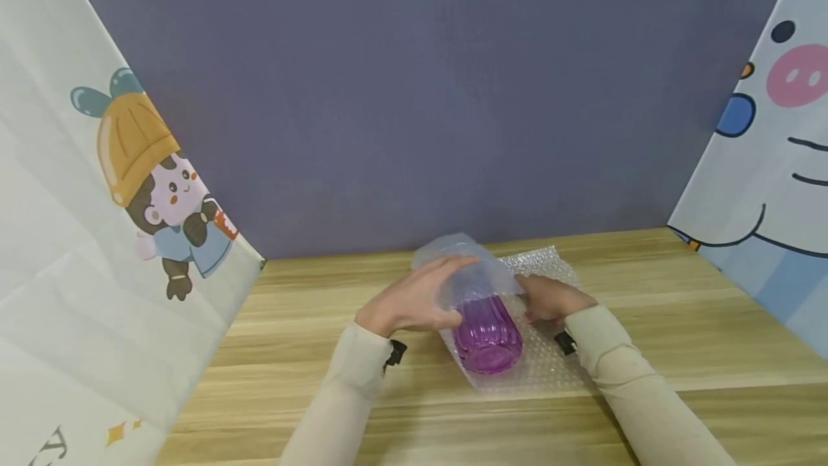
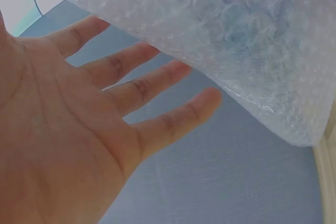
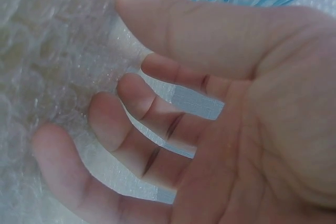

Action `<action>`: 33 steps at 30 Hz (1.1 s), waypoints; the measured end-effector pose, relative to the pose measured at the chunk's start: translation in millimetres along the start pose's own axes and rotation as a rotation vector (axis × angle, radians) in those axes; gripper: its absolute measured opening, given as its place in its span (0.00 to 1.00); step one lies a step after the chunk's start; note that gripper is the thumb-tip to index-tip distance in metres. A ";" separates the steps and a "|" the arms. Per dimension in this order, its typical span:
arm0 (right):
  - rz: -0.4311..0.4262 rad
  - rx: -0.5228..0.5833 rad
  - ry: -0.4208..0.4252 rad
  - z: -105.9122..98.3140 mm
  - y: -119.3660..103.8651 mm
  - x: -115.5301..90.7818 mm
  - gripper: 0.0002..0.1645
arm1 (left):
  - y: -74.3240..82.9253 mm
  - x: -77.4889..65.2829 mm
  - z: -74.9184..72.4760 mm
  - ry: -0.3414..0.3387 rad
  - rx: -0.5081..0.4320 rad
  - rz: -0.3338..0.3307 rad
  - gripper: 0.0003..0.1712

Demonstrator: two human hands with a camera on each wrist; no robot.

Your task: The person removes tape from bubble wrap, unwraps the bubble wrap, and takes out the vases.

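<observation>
A ribbed purple glass vase (image 1: 488, 336) lies on a sheet of bubble wrap (image 1: 550, 358), its round base toward me. A raised flap of the wrap (image 1: 462, 268) covers the vase's far end, which is hidden. My left hand (image 1: 420, 297) is at the flap's left side, thumb near the vase; in the left wrist view its fingers (image 2: 163, 124) stretch out straight along the wrap's edge. On the other side, my right hand (image 1: 550, 298) touches the flap's right corner. Its fingers (image 3: 107, 116) bend loosely against the wrap in the right wrist view, thumb apart from them.
The wrap lies on a wood-grain table (image 1: 310, 351). A dark grey-blue panel (image 1: 414, 106) rises behind the table's far edge. Printed cartoon sheets stand at the left (image 1: 71, 236) and right (image 1: 776, 185).
</observation>
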State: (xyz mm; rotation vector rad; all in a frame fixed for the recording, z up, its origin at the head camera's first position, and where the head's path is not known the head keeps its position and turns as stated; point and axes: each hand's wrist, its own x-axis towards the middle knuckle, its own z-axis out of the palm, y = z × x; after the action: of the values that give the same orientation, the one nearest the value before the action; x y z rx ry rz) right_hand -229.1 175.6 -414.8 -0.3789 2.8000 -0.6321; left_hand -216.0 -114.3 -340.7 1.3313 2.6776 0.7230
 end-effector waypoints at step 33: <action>-0.007 0.057 -0.009 4.3 0.5 3.0 0.26 | -7.9 -9.6 -13.3 0.095 0.068 -0.042 0.46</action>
State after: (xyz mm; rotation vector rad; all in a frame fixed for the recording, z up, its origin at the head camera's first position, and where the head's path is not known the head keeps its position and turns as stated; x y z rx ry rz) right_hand -230.7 173.5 -419.3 -0.3798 2.7668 -0.7083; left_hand -219.2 -130.8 -333.7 1.2822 2.8197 0.7137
